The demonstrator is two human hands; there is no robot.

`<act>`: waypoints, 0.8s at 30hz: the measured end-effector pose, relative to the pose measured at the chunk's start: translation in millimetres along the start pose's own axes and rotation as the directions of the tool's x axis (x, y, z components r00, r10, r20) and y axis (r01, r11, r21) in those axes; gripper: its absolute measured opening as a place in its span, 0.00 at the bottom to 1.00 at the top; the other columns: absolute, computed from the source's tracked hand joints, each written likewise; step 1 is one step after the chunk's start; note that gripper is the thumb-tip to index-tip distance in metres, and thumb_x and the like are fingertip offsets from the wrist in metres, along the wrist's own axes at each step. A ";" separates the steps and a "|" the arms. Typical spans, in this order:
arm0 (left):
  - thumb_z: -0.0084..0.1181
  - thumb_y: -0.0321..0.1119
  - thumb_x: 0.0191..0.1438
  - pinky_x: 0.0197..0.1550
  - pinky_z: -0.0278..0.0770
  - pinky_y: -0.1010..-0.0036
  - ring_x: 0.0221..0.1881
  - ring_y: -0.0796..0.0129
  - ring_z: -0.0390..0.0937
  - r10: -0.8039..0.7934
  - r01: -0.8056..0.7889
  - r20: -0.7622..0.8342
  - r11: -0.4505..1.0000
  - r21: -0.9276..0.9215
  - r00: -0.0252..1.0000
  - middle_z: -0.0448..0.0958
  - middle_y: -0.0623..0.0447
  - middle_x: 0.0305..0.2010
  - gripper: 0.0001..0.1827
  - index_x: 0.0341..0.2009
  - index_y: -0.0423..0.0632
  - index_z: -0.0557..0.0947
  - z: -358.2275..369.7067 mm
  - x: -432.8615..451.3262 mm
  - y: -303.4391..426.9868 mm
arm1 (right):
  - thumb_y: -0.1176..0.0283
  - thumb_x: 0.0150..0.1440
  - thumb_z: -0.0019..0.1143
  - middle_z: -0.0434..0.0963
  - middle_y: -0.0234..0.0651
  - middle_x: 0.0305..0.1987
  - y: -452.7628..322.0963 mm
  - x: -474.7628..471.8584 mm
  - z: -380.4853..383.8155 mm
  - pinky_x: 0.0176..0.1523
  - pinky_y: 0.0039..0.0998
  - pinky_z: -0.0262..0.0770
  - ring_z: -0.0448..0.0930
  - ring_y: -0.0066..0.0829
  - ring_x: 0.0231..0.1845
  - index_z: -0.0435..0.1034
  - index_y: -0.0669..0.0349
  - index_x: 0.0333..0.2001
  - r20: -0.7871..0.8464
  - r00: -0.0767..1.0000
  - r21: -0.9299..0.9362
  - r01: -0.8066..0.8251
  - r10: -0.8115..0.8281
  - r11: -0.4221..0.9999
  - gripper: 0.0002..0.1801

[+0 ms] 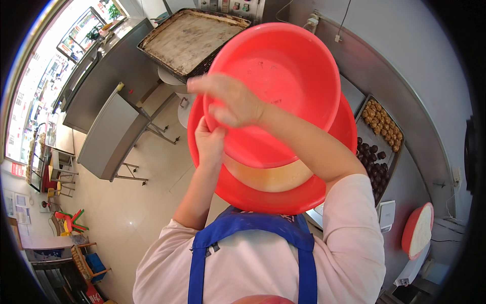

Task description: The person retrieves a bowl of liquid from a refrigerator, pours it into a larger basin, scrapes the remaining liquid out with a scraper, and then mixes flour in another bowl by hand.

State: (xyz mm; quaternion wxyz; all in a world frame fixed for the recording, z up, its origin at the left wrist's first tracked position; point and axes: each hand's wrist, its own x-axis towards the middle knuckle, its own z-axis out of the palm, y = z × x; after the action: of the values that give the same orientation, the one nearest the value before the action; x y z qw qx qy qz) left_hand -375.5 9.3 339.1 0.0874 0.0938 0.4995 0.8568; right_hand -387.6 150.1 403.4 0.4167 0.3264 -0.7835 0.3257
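A red plastic basin [281, 76] is tilted above a larger red basin [273, 203], which holds a pale yellowish mass [265, 178], perhaps dough or batter. My left hand [210, 142] grips the left rim of the upper basin, thumb near the edge. My right hand [231, 100] crosses over that basin's left side, blurred, with its fingers spread apart; nothing shows in it. The inside of the upper basin looks bare but for small dark marks. Part of the pale mass is hidden beneath the upper basin.
A worn baking tray [193, 38] lies beyond the basins. On the right counter are a metal tray [396, 157] with brown lumps [381, 121] and dark balls [374, 163], a white scale [386, 214] and a red basin of white powder [417, 231]. A grey table [110, 133] stands left.
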 end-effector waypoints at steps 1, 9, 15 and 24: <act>0.46 0.13 0.45 0.39 0.76 0.76 0.37 0.73 0.77 0.018 -0.020 -0.042 0.998 -0.066 0.999 0.79 0.52 0.40 0.20 0.44 0.38 0.76 -3.8 3.2 2.7 | 0.70 0.48 0.50 0.73 0.40 0.53 -6.2 -4.3 -3.8 0.55 0.40 0.70 0.73 0.42 0.52 0.69 0.60 0.48 0.085 0.992 -0.001 0.093 -0.092 0.996 0.21; 0.46 0.13 0.44 0.42 0.77 0.76 0.39 0.69 0.78 -0.048 0.020 0.143 0.982 0.190 0.989 0.79 0.49 0.42 0.21 0.46 0.36 0.76 -28.8 32.6 59.4 | 0.70 0.49 0.49 0.62 0.35 0.68 68.6 25.2 -158.2 0.73 0.33 0.47 0.59 0.30 0.70 0.67 0.65 0.56 0.807 0.586 -0.558 0.715 0.074 0.421 0.28; 0.45 0.14 0.44 0.38 0.75 0.79 0.34 0.74 0.76 0.070 -0.103 0.123 0.952 0.290 0.990 0.79 0.51 0.38 0.19 0.43 0.34 0.76 -30.6 29.9 83.4 | 0.54 0.56 0.46 0.47 0.34 0.74 76.9 -18.3 -180.1 0.76 0.33 0.27 0.40 0.28 0.76 0.50 0.63 0.68 0.605 0.559 -0.780 0.559 0.567 0.281 0.40; 0.45 0.14 0.43 0.37 0.72 0.82 0.33 0.80 0.73 0.221 -0.263 0.270 0.956 0.130 0.937 0.79 0.55 0.37 0.24 0.48 0.35 0.78 23.1 20.2 113.0 | 0.31 0.58 0.20 0.38 0.37 0.76 45.6 -89.3 -113.5 0.75 0.37 0.27 0.39 0.33 0.76 0.39 0.62 0.70 0.276 0.373 -0.952 0.232 0.886 0.199 0.51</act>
State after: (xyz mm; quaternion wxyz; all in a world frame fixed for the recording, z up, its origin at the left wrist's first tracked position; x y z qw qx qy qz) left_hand -395.6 -21.3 450.3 0.0358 0.2697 0.5377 0.7980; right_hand -334.0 286.5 365.3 -0.0354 -0.0964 -0.9489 -0.2982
